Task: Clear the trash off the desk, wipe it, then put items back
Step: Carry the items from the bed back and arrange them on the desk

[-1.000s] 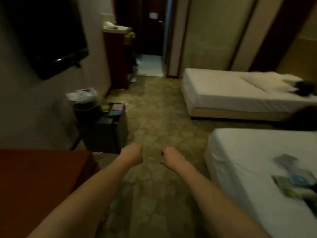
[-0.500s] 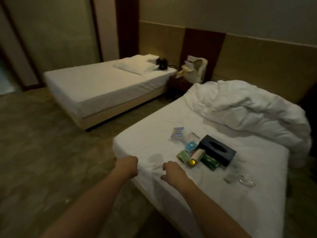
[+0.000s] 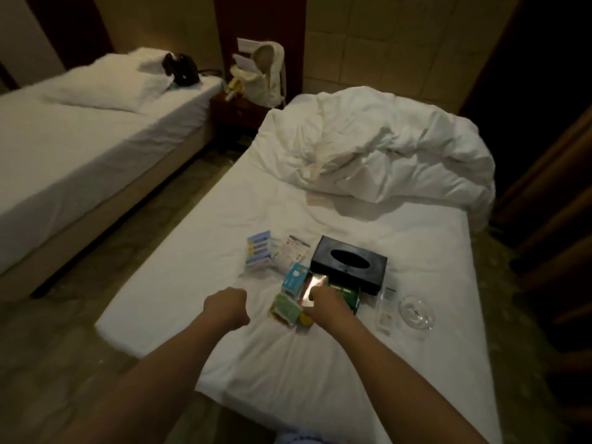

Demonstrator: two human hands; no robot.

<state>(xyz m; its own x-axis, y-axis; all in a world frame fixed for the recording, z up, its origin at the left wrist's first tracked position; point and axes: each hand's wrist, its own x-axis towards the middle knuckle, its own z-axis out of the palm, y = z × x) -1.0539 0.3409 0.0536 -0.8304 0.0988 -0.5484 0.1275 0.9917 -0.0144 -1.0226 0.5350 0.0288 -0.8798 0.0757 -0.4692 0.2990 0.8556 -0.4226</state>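
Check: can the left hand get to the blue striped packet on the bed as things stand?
Probably yes. The left hand is a loose fist over bare sheet, and nothing lies between it and the blue striped packet, which sits apart from the pile.

A near bed (image 3: pixel 368 363) with a white sheet fills the middle of the view, and a crumpled white duvet (image 3: pixel 384 149) is heaped at its head end. To the left, across a strip of patterned floor (image 3: pixel 41 354), stands a second bed (image 3: pixel 80 161) with a white pillow (image 3: pixel 105 88) and a black object (image 3: pixel 181 70) lying just beside the pillow near the wall. Between the two beds sits a dark wooden nightstand (image 3: pixel 235 115), and on it a pale cloth bag (image 3: pixel 266 75) stands upright with papers sticking out of its mouth. Behind it the wall is panelled (image 3: pixel 378 43) in tan squares. Dark wooden boards (image 3: pixel 551 200) run along the right edge.
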